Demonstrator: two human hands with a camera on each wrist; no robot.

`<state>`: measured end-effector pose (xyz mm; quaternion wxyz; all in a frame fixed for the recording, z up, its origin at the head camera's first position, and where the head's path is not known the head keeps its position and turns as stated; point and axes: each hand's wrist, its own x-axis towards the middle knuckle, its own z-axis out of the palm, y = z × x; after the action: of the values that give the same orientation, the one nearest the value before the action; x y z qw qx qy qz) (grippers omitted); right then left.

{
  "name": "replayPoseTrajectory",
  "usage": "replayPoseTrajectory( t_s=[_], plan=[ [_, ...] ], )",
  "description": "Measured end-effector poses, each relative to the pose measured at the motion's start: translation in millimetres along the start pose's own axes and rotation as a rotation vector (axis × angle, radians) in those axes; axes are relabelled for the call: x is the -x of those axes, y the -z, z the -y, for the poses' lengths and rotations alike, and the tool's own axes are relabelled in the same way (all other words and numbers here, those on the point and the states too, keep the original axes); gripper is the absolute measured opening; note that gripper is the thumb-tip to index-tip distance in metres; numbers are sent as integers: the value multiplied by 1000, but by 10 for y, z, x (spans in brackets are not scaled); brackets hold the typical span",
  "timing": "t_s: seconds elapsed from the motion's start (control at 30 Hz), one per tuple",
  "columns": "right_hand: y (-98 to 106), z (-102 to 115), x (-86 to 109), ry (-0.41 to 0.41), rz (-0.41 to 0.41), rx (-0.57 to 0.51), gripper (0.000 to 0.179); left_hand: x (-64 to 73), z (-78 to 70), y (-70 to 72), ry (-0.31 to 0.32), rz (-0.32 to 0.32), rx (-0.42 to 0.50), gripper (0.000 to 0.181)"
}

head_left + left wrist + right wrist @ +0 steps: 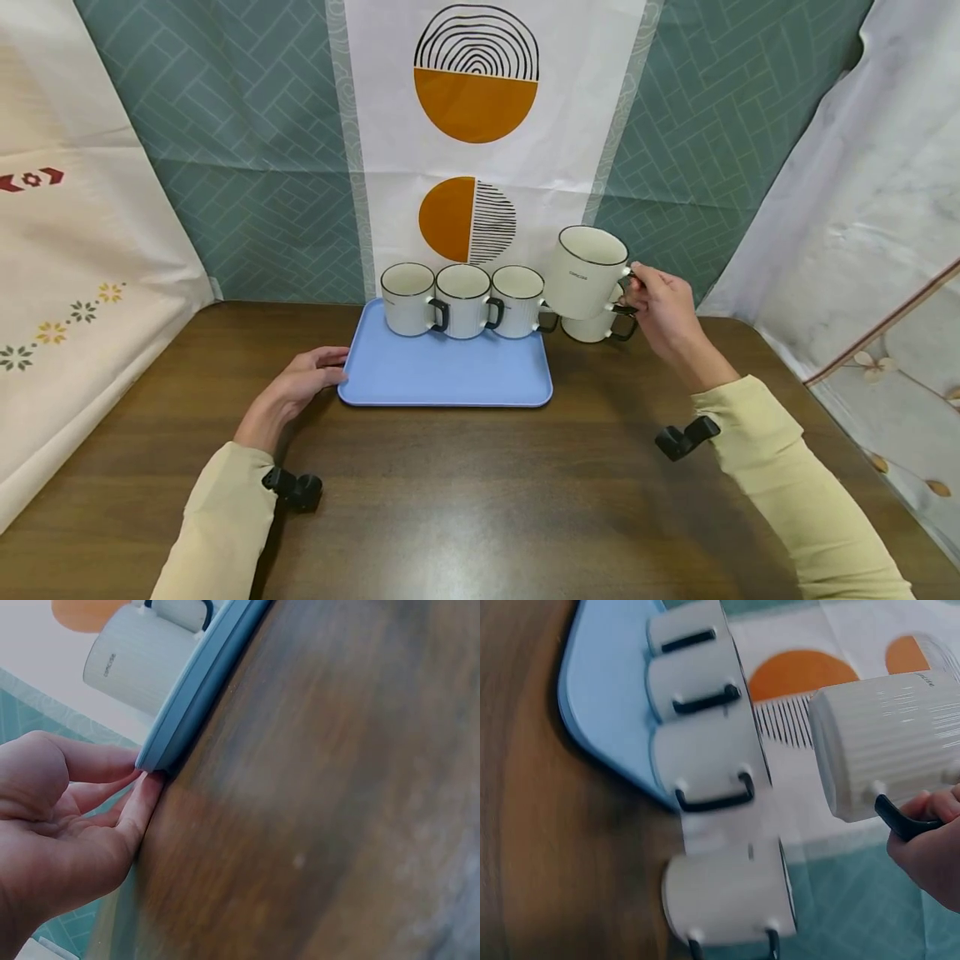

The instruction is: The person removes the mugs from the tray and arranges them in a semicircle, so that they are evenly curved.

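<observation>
My right hand [663,308] grips the black handle of a white mug [585,271], which is raised above the table at the back right. The mug has a dark rim and small lettering, and it partly hides another white mug [727,892] standing on the table to the right of the tray. Thumb and fingertips of my left hand [303,379] pinch the left edge of a blue tray [450,375] near its front corner. Three more such mugs [464,304] stand upright in a row along the tray's back side, handles turned to the right.
The brown wooden table [465,500] reaches back to a hanging cloth [255,167] with green panels and orange half circles. Pale cloths hang at the left [90,250] and right [862,208].
</observation>
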<state>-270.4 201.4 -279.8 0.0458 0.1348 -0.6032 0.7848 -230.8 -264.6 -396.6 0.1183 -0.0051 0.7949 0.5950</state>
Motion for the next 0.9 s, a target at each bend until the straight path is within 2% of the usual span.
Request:
replayPoseTrajectory(
  t_s=[0.4,0.73,0.9],
  plan=[
    [457,87,-197,41,-179,-31,43,11,13,27,-5,-2,-1,57],
    [783,-68,-250,5,-359,-79,40,20,31,34,1,7,-10,57],
    [909,-137,-262,-38,-441,-143,37,11,20,8,-1,7,-6,57]
  ],
)
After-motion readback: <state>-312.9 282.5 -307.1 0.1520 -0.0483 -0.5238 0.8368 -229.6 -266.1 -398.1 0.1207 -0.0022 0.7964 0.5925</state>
